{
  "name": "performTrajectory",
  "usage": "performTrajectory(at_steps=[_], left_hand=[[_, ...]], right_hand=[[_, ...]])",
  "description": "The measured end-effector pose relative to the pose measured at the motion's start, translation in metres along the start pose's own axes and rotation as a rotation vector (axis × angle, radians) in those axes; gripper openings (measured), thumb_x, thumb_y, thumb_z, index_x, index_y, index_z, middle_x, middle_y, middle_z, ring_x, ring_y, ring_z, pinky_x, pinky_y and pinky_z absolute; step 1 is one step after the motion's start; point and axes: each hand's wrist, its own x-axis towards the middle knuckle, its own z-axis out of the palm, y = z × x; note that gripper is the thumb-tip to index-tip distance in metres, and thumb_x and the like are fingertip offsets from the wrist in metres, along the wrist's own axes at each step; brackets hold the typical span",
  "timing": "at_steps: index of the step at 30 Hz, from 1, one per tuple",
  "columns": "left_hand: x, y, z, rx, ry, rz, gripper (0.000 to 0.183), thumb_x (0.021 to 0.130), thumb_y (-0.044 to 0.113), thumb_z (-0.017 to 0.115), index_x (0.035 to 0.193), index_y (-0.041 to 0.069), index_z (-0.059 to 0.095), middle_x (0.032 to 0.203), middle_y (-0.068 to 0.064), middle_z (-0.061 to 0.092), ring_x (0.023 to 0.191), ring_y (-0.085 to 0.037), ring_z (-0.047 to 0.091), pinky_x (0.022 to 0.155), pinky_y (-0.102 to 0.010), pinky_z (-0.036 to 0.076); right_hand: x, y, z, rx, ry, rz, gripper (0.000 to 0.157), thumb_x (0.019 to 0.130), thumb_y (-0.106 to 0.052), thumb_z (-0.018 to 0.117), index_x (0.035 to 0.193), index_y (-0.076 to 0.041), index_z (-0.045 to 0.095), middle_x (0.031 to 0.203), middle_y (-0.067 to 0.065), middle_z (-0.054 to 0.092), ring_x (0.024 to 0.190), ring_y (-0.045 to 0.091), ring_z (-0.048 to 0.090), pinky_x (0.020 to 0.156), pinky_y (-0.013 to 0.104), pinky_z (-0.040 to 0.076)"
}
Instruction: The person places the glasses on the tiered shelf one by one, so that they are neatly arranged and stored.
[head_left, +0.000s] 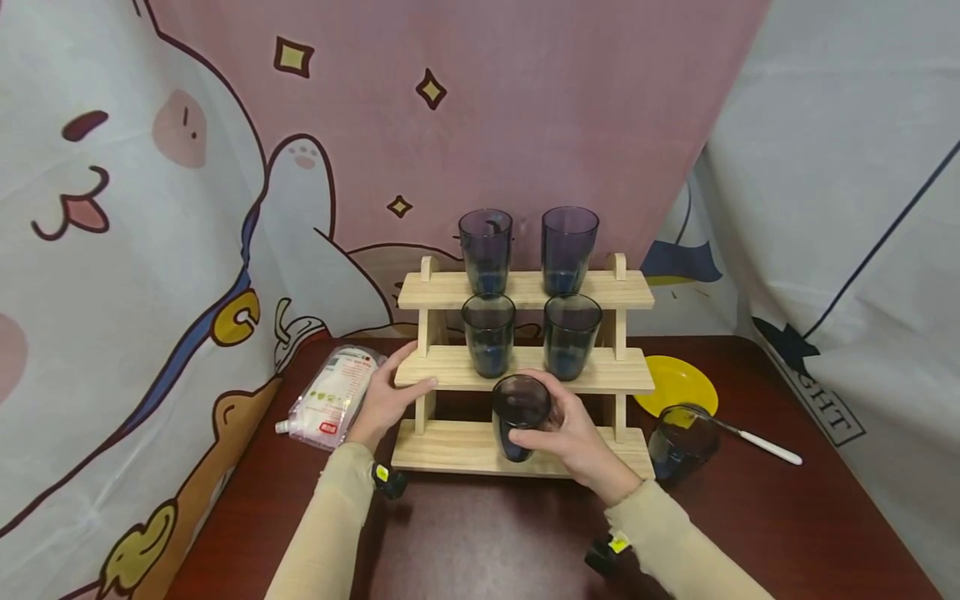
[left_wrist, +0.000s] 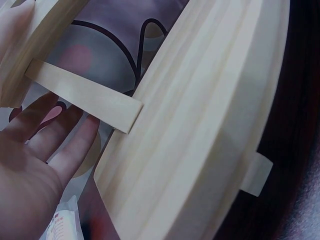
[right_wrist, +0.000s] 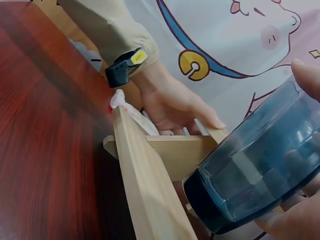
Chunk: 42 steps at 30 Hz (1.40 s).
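A dark tinted drinking glass is gripped by my right hand, thumb in front and fingers around the far side. It is close over the bottom board of a three-tier wooden display stand. In the right wrist view the glass has its base near the board. My left hand holds the left end of the middle board, thumb on the board; the left wrist view has its fingers behind the side post. Two glasses stand on the top board and two on the middle one.
Right of the stand, another dark glass stands on the red-brown table. Near it are a yellow plate and a utensil with a white handle. A clear plastic pouch with printing lies at the left. Printed cloth hangs behind.
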Motion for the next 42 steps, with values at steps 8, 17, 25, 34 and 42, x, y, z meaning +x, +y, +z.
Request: performTrajectory(at_steps=[8, 17, 25, 34, 42], left_hand=[[0.0, 0.001, 0.0, -0.004, -0.008, -0.002, 0.078, 0.088, 0.019, 0.089, 0.156, 0.03, 0.052, 0.151, -0.008, 0.055, 0.126, -0.028, 0.06, 0.104, -0.032, 0.052], [0.001, 0.0, 0.0, -0.005, -0.005, -0.022, 0.08, 0.088, 0.016, 0.088, 0.158, 0.029, 0.049, 0.154, -0.01, 0.053, 0.129, -0.027, 0.058, 0.105, -0.031, 0.051], [-0.004, 0.017, 0.001, 0.009, -0.01, -0.054, 0.081, 0.088, 0.013, 0.088, 0.159, 0.021, 0.049, 0.156, -0.012, 0.052, 0.13, -0.029, 0.056, 0.109, -0.037, 0.048], [-0.013, 0.035, 0.004, 0.011, -0.01, -0.046, 0.081, 0.087, 0.014, 0.088, 0.158, 0.019, 0.05, 0.156, -0.012, 0.052, 0.132, -0.029, 0.054, 0.113, -0.041, 0.045], [0.0, 0.004, 0.0, 0.02, 0.003, -0.05, 0.082, 0.088, 0.014, 0.088, 0.159, 0.024, 0.048, 0.156, -0.01, 0.052, 0.131, -0.027, 0.055, 0.111, -0.037, 0.046]], right_hand=[[0.012, 0.014, 0.012, 0.023, 0.0, -0.014, 0.08, 0.082, 0.001, 0.087, 0.152, -0.005, 0.048, 0.147, 0.018, 0.054, 0.133, 0.022, 0.058, 0.109, 0.032, 0.051], [0.016, 0.03, 0.016, 0.006, 0.007, 0.0, 0.08, 0.083, 0.0, 0.088, 0.153, -0.007, 0.049, 0.147, 0.022, 0.055, 0.137, 0.038, 0.052, 0.115, 0.049, 0.045], [0.016, 0.034, 0.022, -0.003, 0.018, -0.001, 0.081, 0.082, 0.0, 0.088, 0.153, -0.009, 0.049, 0.148, 0.021, 0.054, 0.137, 0.043, 0.051, 0.115, 0.057, 0.044], [0.015, 0.037, 0.028, -0.094, 0.023, -0.024, 0.078, 0.085, -0.003, 0.087, 0.151, -0.017, 0.049, 0.148, 0.015, 0.054, 0.133, 0.041, 0.056, 0.107, 0.052, 0.052], [0.015, 0.04, 0.028, -0.296, 0.057, -0.04, 0.083, 0.083, -0.017, 0.092, 0.153, -0.025, 0.048, 0.143, 0.003, 0.061, 0.129, 0.028, 0.062, 0.105, 0.039, 0.053]])
